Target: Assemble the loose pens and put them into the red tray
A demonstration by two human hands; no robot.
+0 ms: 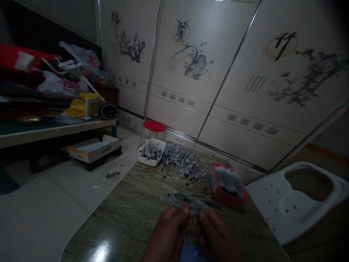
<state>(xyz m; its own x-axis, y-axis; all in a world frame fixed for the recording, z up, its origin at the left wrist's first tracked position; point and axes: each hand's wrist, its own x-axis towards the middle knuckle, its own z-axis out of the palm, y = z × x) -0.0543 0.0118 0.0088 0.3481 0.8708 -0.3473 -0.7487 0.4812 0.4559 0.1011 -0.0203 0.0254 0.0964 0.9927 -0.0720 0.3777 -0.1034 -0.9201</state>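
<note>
My left hand point(169, 233) and my right hand point(215, 233) meet at the table's near edge, gripping a bunch of slim clear plastic tubes point(195, 208) between them. Just beyond my fingers, more of these tubes point(174, 197) lie loose on the green wood-grain table point(131, 214). A larger heap of them point(181, 160) sits further back. To its left, a white tray point(158, 142) holds some. A red tray point(226, 200) on the right holds tubes lined up lengthwise. Something blue shows below my hands, too dark to identify.
A red-topped stool point(154, 126) stands beyond the table, before painted cabinet panels point(196, 62). A white plastic seat point(294, 207) lies to the right. At left are a low shelf point(54, 131) piled with bags and an open cardboard box point(92, 150) on the tiled floor.
</note>
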